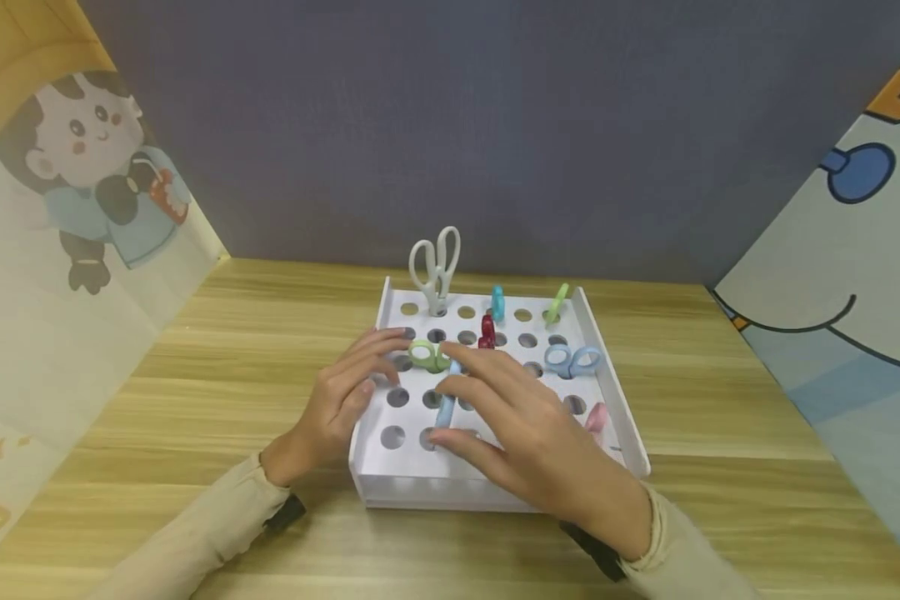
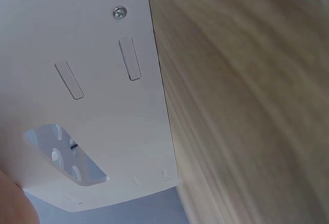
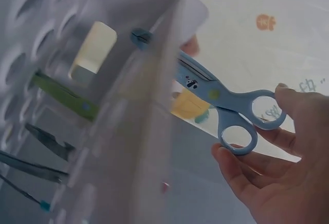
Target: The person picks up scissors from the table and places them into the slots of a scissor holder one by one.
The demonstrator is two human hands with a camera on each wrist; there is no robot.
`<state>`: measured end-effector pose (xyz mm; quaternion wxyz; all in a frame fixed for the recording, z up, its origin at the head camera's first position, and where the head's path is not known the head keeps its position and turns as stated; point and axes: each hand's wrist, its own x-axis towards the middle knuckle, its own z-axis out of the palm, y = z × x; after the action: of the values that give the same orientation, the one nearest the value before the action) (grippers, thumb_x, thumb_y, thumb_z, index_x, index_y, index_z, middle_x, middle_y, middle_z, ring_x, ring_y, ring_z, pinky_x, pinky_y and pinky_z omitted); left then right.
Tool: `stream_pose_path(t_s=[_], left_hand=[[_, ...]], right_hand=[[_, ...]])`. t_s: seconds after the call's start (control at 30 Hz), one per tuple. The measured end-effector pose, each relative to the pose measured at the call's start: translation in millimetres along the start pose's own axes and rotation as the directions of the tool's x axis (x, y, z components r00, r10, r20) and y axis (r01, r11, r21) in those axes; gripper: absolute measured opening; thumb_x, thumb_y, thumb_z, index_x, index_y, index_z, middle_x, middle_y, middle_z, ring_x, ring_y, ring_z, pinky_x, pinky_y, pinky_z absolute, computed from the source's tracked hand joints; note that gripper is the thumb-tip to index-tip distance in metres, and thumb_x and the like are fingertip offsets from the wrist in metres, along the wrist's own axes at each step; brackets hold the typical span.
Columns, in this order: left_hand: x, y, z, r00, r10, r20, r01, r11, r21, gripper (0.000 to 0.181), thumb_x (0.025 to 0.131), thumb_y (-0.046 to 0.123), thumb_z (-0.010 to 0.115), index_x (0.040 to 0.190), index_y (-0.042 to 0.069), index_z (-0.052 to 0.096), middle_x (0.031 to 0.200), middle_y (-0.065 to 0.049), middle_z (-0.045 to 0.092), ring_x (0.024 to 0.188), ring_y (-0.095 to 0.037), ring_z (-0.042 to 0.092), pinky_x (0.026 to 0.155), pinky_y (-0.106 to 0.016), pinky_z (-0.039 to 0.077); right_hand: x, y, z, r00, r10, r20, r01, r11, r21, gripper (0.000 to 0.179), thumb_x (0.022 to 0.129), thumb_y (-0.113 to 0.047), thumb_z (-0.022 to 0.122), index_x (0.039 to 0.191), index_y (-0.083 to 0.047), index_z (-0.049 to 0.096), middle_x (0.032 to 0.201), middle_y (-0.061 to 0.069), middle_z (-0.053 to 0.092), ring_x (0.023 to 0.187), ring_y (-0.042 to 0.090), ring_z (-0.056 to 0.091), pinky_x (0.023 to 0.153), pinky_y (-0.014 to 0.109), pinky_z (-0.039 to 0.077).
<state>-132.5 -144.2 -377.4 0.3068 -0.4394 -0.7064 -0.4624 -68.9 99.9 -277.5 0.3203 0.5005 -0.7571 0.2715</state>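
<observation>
My right hand [image 1: 528, 421] holds a pair of light blue scissors [image 1: 447, 404] by the handle loops, thumb and fingers at opposite sides. In the right wrist view, the blue scissors [image 3: 218, 96] carry a small panda print, and their blunt tip shows beneath the rack's top board, blades through a hole. The white rack [image 1: 412, 460] has rows of round holes. Over its left edge rests my left hand [image 1: 345, 387], fingers loosely bent. Green-handled scissors [image 1: 423, 355] stand between the hands. The left wrist view shows the rack's side panel [image 2: 103, 106] with a slanted cutout.
Other scissors stand in the rack: white [image 1: 435, 271], teal [image 1: 498, 303], lime green [image 1: 557, 304], dark red [image 1: 487, 332], light blue [image 1: 572, 361] and pink [image 1: 596, 419]. The wooden table [image 1: 270, 333] meets a dark back panel [image 1: 450, 133]. Cartoon-printed walls flank it.
</observation>
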Motion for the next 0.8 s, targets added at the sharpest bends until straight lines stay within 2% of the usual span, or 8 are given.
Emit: stream_pose_path(t_s=[0.27, 0.4, 0.57, 0.8], left_hand=[[2.0, -0.9, 1.3, 1.0, 0.016, 0.003, -0.016, 1.0, -0.006, 0.034, 0.1, 0.018, 0.033, 0.089, 0.003, 0.062, 0.125, -0.023, 0.064, 0.128, -0.043, 0.052, 0.116, -0.059, 0.029], [1.9, -0.1, 3.1, 1.0, 0.028, 0.0, -0.028, 1.0, -0.01, 0.037, 0.101, 0.02, 0.032, 0.088, 0.003, 0.062, 0.124, -0.024, 0.064, 0.127, -0.043, 0.053, 0.113, -0.061, 0.031], [1.9, 1.6, 5.3, 0.999, 0.037, -0.001, -0.037, 0.999, -0.014, 0.038, 0.101, 0.021, 0.032, 0.088, 0.003, 0.062, 0.124, -0.024, 0.064, 0.126, -0.044, 0.053, 0.112, -0.063, 0.031], [0.5, 3.1, 3.3, 0.999, 0.044, 0.001, -0.044, 0.999, -0.021, 0.037, 0.101, 0.02, 0.033, 0.088, 0.002, 0.062, 0.123, -0.026, 0.064, 0.126, -0.044, 0.053, 0.114, -0.06, 0.031]], right_hand=[[-10.9, 7, 16, 0.988, 0.053, 0.148, -0.054, 0.999, 0.003, 0.034, 0.095, -0.038, 0.066, 0.109, -0.007, 0.065, 0.132, 0.013, 0.061, 0.123, 0.026, 0.058, 0.105, 0.038, 0.048], [-17.8, 8, 20, 0.974, 0.071, 0.214, -0.069, 0.997, -0.017, 0.035, 0.092, -0.04, 0.068, 0.11, -0.009, 0.067, 0.131, 0.014, 0.062, 0.124, 0.026, 0.058, 0.107, 0.04, 0.047], [-23.3, 6, 23, 0.953, 0.091, 0.29, -0.09, 0.996, -0.017, 0.034, 0.091, -0.039, 0.069, 0.108, -0.01, 0.067, 0.126, 0.013, 0.065, 0.119, 0.024, 0.061, 0.104, 0.038, 0.05], [-22.9, -3, 20, 0.921, 0.154, 0.359, -0.147, 0.988, -0.047, 0.034, 0.092, -0.039, 0.069, 0.112, -0.012, 0.065, 0.129, 0.013, 0.063, 0.123, 0.025, 0.058, 0.103, 0.042, 0.05]])
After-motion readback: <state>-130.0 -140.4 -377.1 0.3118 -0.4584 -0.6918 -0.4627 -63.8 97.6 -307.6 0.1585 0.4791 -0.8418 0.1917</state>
